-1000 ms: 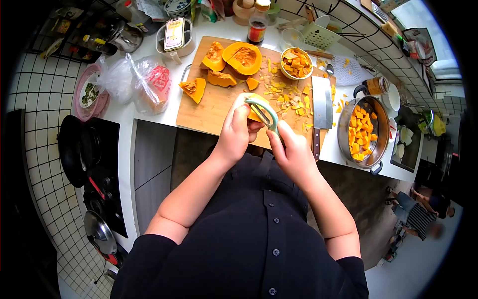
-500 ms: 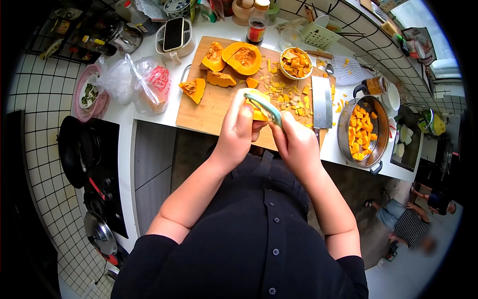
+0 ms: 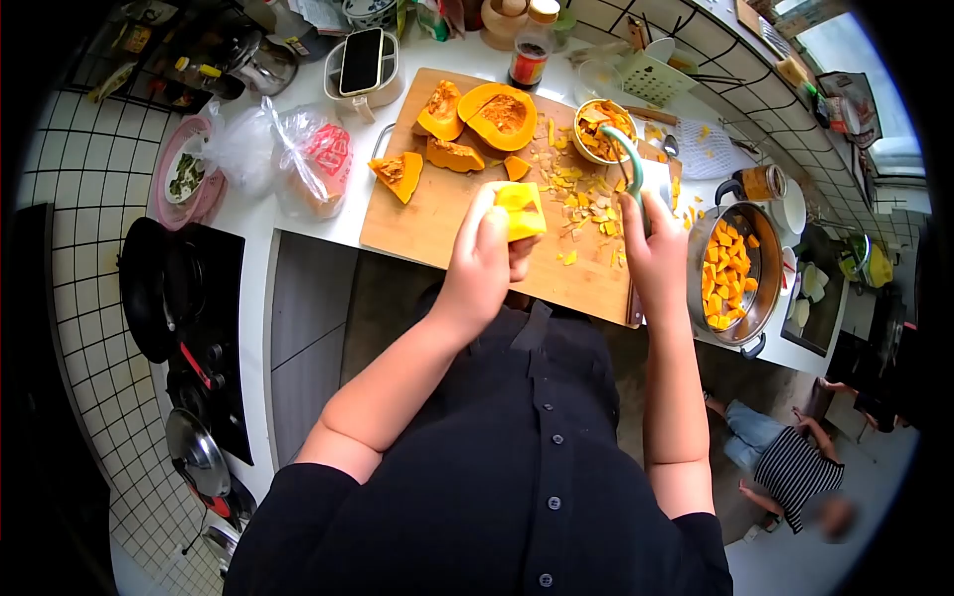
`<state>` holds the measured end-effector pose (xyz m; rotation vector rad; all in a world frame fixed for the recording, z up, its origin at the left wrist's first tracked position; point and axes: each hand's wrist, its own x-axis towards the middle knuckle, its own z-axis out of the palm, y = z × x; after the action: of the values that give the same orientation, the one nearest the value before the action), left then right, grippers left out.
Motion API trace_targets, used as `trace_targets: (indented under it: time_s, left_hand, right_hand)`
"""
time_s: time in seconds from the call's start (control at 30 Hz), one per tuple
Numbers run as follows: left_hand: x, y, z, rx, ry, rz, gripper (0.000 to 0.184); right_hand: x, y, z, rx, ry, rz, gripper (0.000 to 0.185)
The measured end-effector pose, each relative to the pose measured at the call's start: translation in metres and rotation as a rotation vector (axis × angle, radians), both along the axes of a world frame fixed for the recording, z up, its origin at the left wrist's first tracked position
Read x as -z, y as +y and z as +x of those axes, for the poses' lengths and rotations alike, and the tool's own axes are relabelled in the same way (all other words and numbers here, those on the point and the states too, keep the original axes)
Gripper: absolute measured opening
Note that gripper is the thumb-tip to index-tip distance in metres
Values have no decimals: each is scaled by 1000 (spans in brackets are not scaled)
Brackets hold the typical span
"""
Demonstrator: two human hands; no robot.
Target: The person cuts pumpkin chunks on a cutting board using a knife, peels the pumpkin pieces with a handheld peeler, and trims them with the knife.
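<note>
My left hand [image 3: 481,253] is closed around a partly peeled pumpkin piece [image 3: 521,211], held over the front of the wooden cutting board [image 3: 407,223]. In my right hand [image 3: 656,248] is a pale green peeler [image 3: 634,167], its head raised near the bowl of pumpkin scraps [image 3: 599,131]. A cleaver [image 3: 657,179] lies at the board's right side, partly hidden behind my right hand. Half a pumpkin [image 3: 497,117] and several cut wedges [image 3: 397,176] rest at the back left of the board. Peel shavings [image 3: 586,204] are scattered across its right half.
A steel pot [image 3: 765,288] holding pumpkin chunks stands right of the board. Plastic bags [image 3: 316,169] and a container with a phone [image 3: 362,62] sit to the left. A sauce jar [image 3: 531,50] stands behind. Another person [image 3: 795,462] is on the floor area at lower right.
My right hand has moved right, taking the peeler away from the pumpkin piece toward the scrap bowl. The left hand still holds the piece, now more visible. The view has shifted slightly.
</note>
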<state>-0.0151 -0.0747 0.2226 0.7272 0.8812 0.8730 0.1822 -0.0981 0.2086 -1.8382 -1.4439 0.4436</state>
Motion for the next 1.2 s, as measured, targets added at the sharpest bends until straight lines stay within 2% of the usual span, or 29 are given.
trace_targets:
  time_s: [0.1, 0.23, 0.3, 0.47, 0.63, 0.73, 0.87, 1.03, 1.2]
  left_hand:
    - [6, 9, 1, 26, 8, 7, 27]
    - [3, 15, -3, 86, 87, -32, 26]
    - [5, 21, -6, 148, 21, -73, 25]
    - [7, 31, -12, 307, 5, -118, 17]
    - [6, 37, -13, 358, -10, -151, 15]
    - [0, 38, -13, 377, -35, -136, 23]
    - [-2, 38, -15, 415, -18, -110, 20]
    - [-6, 35, -17, 433, -9, -52, 16]
    - [1, 34, -16, 573, 10, -54, 17]
  right_hand:
    - [-4, -2, -5, -8, 36, -117, 15]
    - [-15, -7, -20, -201, 143, -135, 15]
    - [-18, -9, -21, -327, 151, -131, 17]
    - [-20, -10, -20, -443, 199, -238, 17]
    - [-25, -9, -17, -480, 126, -260, 18]
    - [-29, -10, -18, -482, 105, -290, 19]
    - [-30, -11, -21, -458, 58, -299, 20]
    - [-25, -15, -25, -453, 19, -238, 20]
    - [-23, -15, -26, -476, -74, -127, 19]
